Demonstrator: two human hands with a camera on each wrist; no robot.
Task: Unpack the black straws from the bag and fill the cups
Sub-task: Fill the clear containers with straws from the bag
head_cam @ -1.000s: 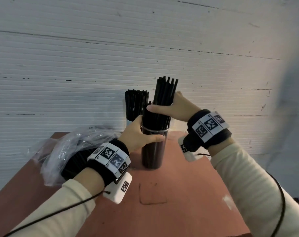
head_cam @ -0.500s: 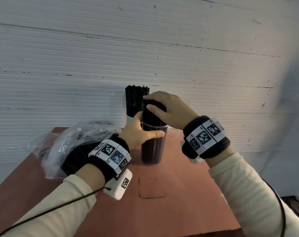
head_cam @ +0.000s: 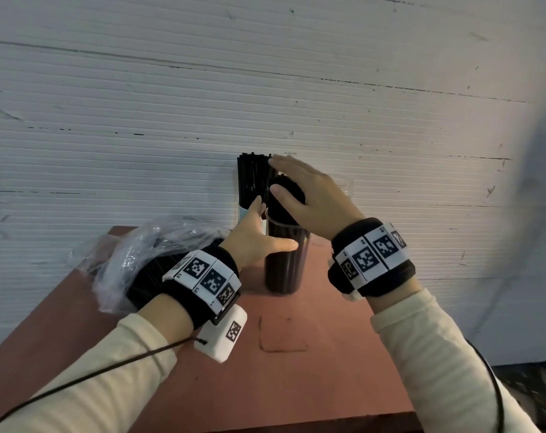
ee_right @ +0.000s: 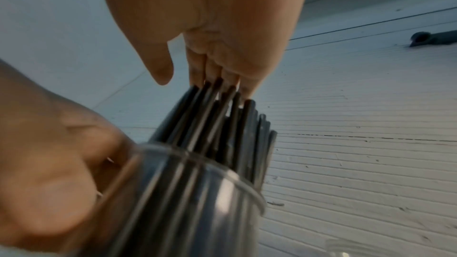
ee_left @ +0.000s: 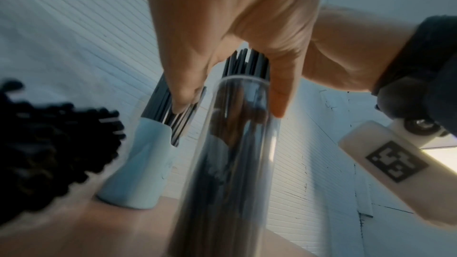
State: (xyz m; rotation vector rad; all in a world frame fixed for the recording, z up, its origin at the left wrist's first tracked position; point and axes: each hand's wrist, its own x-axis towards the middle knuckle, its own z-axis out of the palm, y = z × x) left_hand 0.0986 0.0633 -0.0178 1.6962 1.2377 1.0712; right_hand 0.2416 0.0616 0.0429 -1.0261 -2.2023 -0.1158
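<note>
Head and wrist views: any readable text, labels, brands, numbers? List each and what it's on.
No readable words, brands or numbers in any view.
Left wrist band: square black-and-white coded markers, patterns only; tiny characters beside them too small to read.
Right wrist band: same kind of markers, no legible text.
White wrist module: one coded marker, no lettering.
Clear cup, pale blue cup, plastic bag: no print visible.

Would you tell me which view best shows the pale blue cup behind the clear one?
The left wrist view: the pale blue cup shows base to rim. The head view shows only a sliver beside the left hand; the right wrist view shows none.
</note>
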